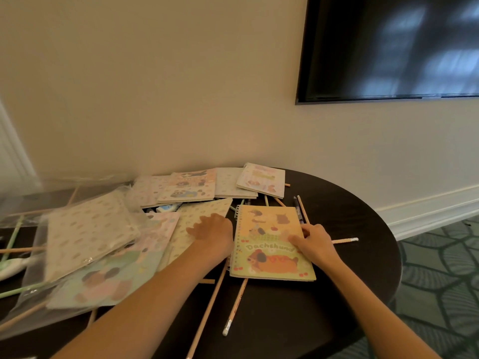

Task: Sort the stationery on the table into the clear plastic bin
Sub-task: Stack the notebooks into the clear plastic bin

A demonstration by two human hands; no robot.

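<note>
While pencils [236, 304] lie scattered over the dark table [350, 216], the right hand [315, 244] pinches the right edge of a yellow Dachshund notebook [269, 255], thumb on its cover. The left hand [215, 231] rests, fingers loosely bent, on a spotted notebook [199, 213] alongside; the clear bin [31, 200], possibly, blurs far left.

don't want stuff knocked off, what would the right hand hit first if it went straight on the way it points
The right hand would likely meet the dark pen first, lying just beyond its fingers beside the Dachshund notebook; depth is unclear.
</note>
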